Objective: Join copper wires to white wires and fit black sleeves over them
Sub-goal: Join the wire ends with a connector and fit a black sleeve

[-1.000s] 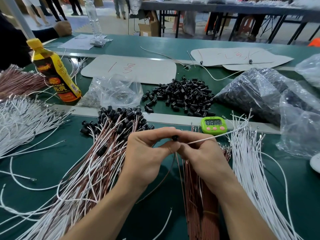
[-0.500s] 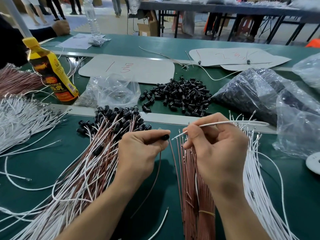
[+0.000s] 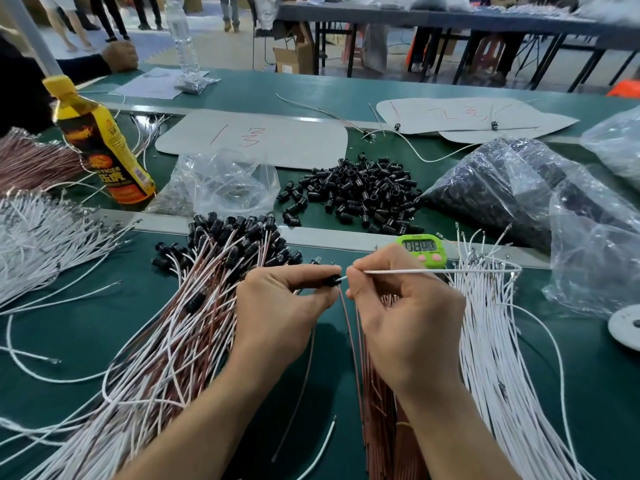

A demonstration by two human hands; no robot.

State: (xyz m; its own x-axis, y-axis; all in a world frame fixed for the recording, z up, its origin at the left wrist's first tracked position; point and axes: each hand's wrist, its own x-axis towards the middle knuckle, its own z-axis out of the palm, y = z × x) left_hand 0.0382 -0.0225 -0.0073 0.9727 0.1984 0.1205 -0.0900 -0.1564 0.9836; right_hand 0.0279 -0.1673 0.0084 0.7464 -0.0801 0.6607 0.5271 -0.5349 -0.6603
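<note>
Left hand (image 3: 277, 306) is pinching a small black plastic sleeve (image 3: 333, 280); right hand (image 3: 398, 306) is pinching a thin white wire (image 3: 433, 270) beside it. Misaligned entry is risking a bent tip.

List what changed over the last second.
The hands were together, drew apart half a second ago, and the right hand has now brought the tip of the white wire back to the sleeve. Nothing was taken or let go: the left hand pinches the sleeve throughout, the right the wire. Bottle, timer and sleeve pile stayed put.
</note>
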